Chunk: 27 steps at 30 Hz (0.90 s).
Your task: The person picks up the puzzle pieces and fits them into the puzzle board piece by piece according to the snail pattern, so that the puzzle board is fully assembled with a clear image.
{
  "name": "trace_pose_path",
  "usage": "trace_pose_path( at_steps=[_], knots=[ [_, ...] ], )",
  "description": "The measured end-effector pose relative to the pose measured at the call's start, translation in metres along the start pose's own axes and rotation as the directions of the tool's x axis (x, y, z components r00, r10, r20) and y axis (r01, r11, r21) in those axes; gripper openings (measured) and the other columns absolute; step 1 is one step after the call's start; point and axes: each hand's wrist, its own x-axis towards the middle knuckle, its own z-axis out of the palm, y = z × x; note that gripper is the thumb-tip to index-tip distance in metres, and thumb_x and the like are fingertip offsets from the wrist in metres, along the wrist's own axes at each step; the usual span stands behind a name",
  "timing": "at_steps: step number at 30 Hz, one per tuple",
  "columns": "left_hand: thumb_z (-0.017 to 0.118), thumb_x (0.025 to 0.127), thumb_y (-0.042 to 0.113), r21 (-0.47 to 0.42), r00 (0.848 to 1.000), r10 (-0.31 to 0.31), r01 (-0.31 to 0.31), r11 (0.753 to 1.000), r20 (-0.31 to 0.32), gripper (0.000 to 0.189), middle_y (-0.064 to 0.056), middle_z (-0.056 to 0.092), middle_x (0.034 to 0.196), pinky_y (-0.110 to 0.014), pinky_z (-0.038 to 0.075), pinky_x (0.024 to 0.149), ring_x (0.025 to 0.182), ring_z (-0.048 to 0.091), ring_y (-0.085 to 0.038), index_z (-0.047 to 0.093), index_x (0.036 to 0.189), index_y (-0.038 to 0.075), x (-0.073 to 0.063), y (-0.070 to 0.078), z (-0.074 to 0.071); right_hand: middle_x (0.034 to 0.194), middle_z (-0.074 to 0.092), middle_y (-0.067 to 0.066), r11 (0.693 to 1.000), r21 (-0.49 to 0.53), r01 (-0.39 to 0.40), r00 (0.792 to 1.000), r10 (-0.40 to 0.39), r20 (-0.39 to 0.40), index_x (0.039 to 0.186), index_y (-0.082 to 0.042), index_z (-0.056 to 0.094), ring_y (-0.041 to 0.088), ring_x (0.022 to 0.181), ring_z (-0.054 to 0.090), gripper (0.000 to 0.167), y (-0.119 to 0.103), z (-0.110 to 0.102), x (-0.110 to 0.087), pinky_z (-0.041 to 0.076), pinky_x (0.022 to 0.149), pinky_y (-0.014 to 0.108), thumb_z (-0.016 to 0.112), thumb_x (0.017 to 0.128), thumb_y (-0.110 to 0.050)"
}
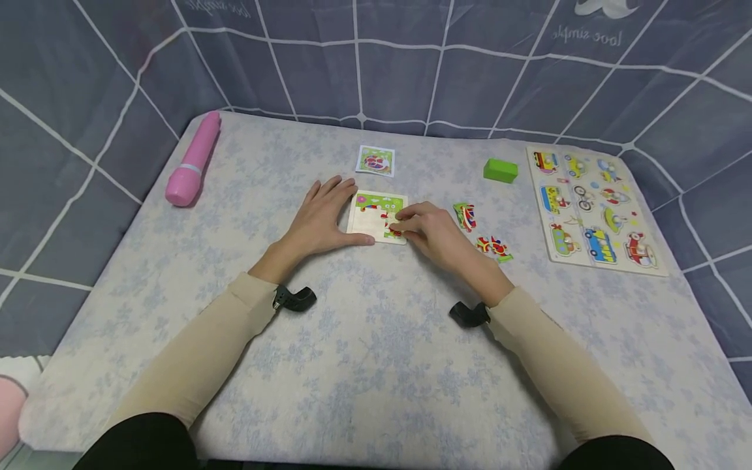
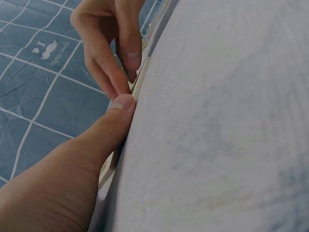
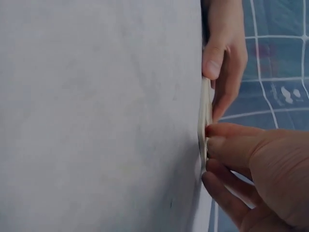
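A small square jigsaw board (image 1: 367,226) with a green and red picture lies on the table, part of its pale base bare. My left hand (image 1: 320,219) steadies it, straight thumb along the near edge and extended fingers by the far left corner. In the left wrist view the left thumb (image 2: 113,118) presses the board's edge. My right hand (image 1: 437,235) is over the board's right side, thumb and fingertips pinching a puzzle piece (image 1: 395,232) mostly hidden by them. To the right of that hand lie several loose puzzle pieces (image 1: 495,247) and another striped piece (image 1: 465,216).
A picture card (image 1: 376,161) lies beyond the board. Farther right are a green block (image 1: 501,171) and a large wooden vehicle puzzle (image 1: 593,212). At the far left lies a pink cylindrical object (image 1: 195,160). A dark gridded curtain (image 1: 399,78) surrounds the patterned tablecloth (image 1: 376,365).
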Motion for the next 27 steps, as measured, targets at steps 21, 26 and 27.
trace_pose_path(
  at_steps=[21,26,27],
  knots=[
    [0.083,0.075,0.072,-0.005,1.000,-0.003,0.003,1.000,0.006,0.118,-0.007,0.031,0.173,-0.047,0.000,0.136,0.165,0.014,-0.026,0.036,0.164,0.009,0.001,0.001,0.003,0.117,0.076,0.019,0.889,0.212,-0.405,0.859,0.450,-0.243,0.126,-0.005,0.076,0.036,0.107,0.074,0.029,0.062,-0.064,-0.105,0.062,0.091,0.024,0.075,0.099,-0.016],
    [0.083,0.075,0.071,-0.006,1.000,-0.007,0.007,1.000,-0.003,0.118,-0.007,0.031,0.173,-0.047,0.000,0.136,0.165,0.014,-0.026,0.037,0.164,0.009,0.001,0.001,0.003,0.110,0.077,0.019,0.861,0.190,-0.471,0.848,0.501,-0.170,0.121,-0.004,0.078,0.035,0.098,0.075,0.033,0.068,-0.065,-0.118,0.047,0.074,0.001,0.081,0.095,-0.026],
    [0.084,0.075,0.071,-0.007,1.000,-0.008,0.008,1.000,-0.006,0.117,-0.007,0.031,0.173,-0.047,0.000,0.136,0.164,0.014,-0.026,0.037,0.164,0.009,0.001,0.001,0.003,0.109,0.077,0.018,0.861,0.187,-0.473,0.850,0.502,-0.161,0.119,-0.004,0.079,0.034,0.097,0.074,0.034,0.068,-0.064,-0.119,0.047,0.073,0.002,0.083,0.094,-0.026]
  ],
)
